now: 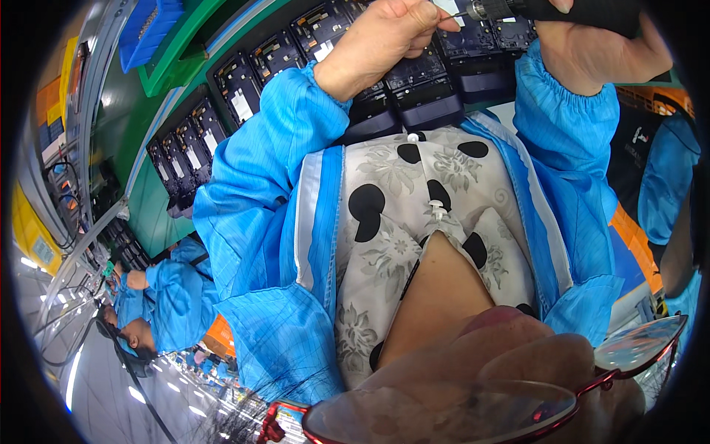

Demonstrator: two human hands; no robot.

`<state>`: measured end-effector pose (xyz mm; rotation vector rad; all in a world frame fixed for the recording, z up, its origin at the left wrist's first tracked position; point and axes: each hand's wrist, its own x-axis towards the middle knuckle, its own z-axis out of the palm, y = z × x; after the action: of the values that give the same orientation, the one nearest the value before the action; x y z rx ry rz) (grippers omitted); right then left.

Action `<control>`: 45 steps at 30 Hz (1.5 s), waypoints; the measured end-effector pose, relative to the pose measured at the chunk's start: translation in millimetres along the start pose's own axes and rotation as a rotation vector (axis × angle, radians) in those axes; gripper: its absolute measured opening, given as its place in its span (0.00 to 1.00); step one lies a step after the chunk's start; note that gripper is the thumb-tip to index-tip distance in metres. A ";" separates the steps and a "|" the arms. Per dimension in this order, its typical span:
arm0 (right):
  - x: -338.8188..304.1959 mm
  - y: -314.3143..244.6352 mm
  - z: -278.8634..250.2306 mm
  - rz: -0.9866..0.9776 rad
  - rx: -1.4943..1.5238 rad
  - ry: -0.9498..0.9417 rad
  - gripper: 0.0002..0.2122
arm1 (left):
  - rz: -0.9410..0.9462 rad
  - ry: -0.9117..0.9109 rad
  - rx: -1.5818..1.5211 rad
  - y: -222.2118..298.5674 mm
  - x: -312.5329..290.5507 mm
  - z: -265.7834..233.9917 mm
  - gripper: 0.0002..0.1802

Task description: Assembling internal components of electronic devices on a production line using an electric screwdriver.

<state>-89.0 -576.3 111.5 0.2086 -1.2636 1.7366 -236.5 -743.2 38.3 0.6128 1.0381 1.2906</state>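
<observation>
Black electric screwdriver with a metal chuck (pixel 562 9) sits in the grip of the right hand (pixel 592 52), fingers wrapped round its body at the top edge of the view. Its tip points toward the left hand (pixel 384 41), whose fingers are pinched narrow at the bit; what they hold is too small to tell. Below both hands, dark open device housings in black trays (pixel 414 85) lie in rows on the green surface (pixel 148 192). Blue sleeves (pixel 259 170) cover both forearms
</observation>
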 end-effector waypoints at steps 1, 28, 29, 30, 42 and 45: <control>-0.5 -0.1 4.7 0.002 0.002 0.004 0.24 | 0.019 -0.008 0.011 0.9 -2.2 -2.2 0.19; -7.6 -105.1 -108.3 -0.180 -0.638 0.378 0.16 | -0.283 -0.033 -0.286 9.3 -12.1 -37.9 0.18; -8.8 -108.7 -111.9 -0.201 -0.675 0.398 0.15 | -0.247 -0.034 -0.271 6.6 -11.3 -35.9 0.18; -9.2 -108.9 -117.2 -0.208 -0.682 0.398 0.15 | -0.210 -0.033 -0.256 5.2 -10.1 -33.7 0.18; -15.3 -93.0 -164.8 -0.252 -0.729 0.561 0.14 | -0.247 0.240 -0.097 8.0 -12.2 -12.2 0.16; -13.2 -94.2 -159.0 -0.238 -0.745 0.582 0.14 | -0.243 0.219 -0.119 4.6 -11.4 -17.4 0.13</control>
<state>47.8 -452.8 92.9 -0.5245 -1.2794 0.9269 -253.4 -756.2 37.6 0.2497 1.1663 1.2118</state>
